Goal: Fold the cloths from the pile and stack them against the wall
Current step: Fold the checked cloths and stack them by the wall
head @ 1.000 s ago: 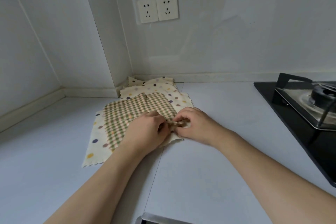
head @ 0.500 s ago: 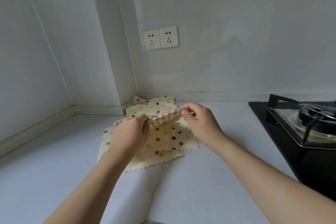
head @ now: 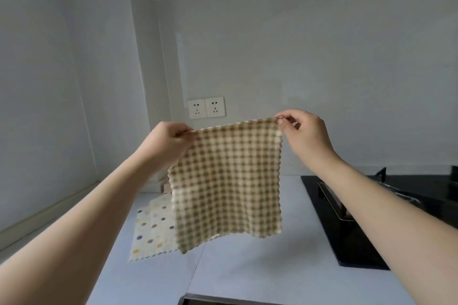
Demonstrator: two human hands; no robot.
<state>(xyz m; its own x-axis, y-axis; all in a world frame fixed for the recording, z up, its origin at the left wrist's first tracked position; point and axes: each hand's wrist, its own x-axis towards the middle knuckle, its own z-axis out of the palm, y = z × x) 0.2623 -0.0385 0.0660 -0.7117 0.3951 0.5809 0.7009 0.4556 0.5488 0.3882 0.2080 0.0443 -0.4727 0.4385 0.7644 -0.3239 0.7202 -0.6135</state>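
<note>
The counter (head: 247, 267) runs along the wall (head: 322, 82), with a black hob (head: 359, 218) at the right and a double socket (head: 206, 107) above the corner. No container shows anywhere in view — the cloths lie straight on the counter.

The task looks early. The checked cloth (head: 226, 186) hangs unfolded in the air, spread flat and well above the counter. Beneath and behind it the spotted cloth (head: 153, 230) lies open on the counter, waiting its turn. A small bit of fabric shows near the corner behind the checked cloth, too hidden to tell whether it is a folded stack.

The left hand (head: 168, 141) pinches one top corner, the right hand (head: 303, 131) the other — hands well apart, the top edge stretched between them.
</note>
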